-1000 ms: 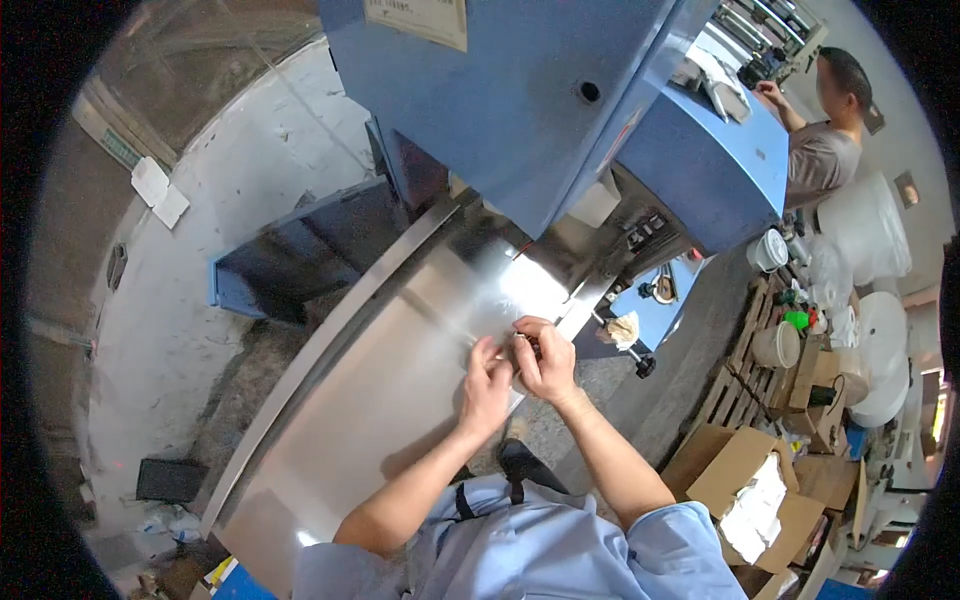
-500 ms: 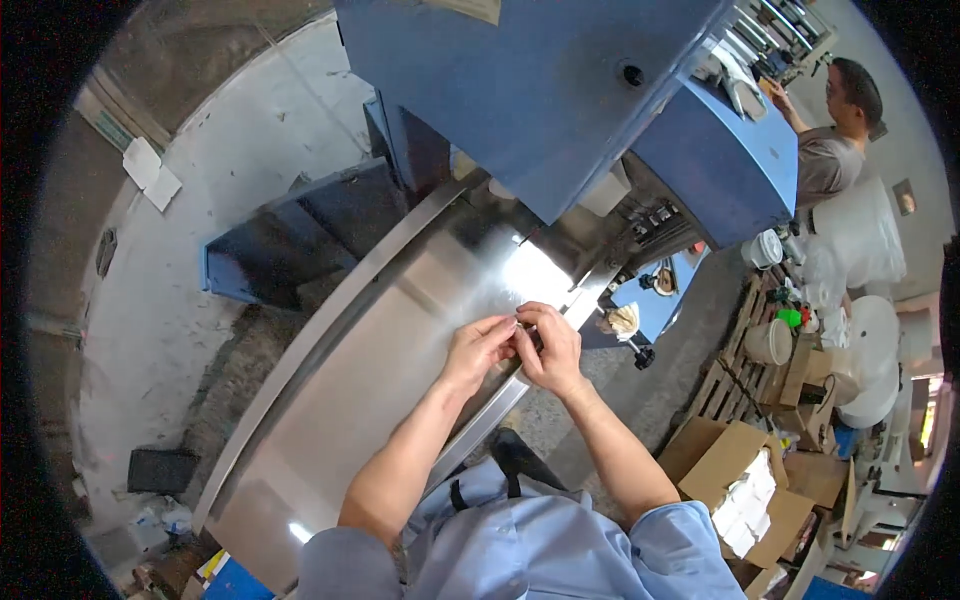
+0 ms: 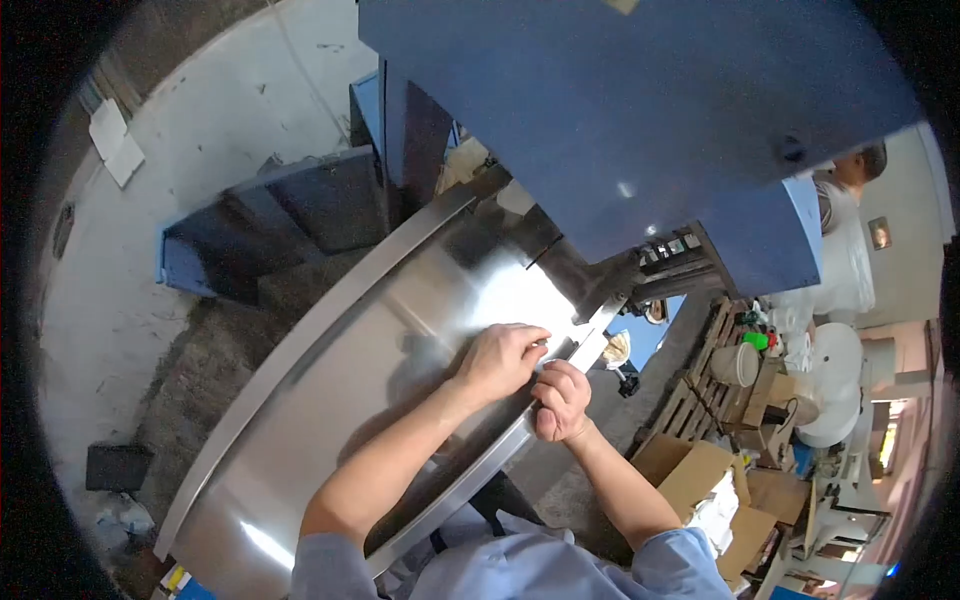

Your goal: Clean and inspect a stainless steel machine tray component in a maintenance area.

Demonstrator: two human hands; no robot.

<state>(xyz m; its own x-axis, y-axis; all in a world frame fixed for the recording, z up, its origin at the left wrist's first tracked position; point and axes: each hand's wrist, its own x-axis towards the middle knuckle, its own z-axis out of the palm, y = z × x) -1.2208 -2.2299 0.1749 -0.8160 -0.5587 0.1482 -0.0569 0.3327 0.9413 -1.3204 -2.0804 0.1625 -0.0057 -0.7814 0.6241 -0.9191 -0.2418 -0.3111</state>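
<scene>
Shiny metal table point(image 3: 330, 400), curled hands point(image 3: 495, 364) near its edge, grasp unclear, blue machine point(image 3: 620, 120) ahead, wooden pallet point(image 3: 697, 372) right

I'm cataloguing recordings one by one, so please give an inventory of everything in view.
metal table: one, silver, centre
machine: one, blue, upper centre to right
panelled structure: one, dark blue, left of table
folded sheet: one, white, upper left
flat panel: one, black, lower left
crumpled wad: one, cream, right of table
pallet: one, brown, right
bucket: one, white, by pallet
cardboard boxes: several, brown, lower right
clutter: uncounted, mixed, right
co-worker: one, partly hidden, upper right
shirt: one, light blue, bottom
left hand: one, bare, over table
right hand: one, bare, by table edge
</scene>
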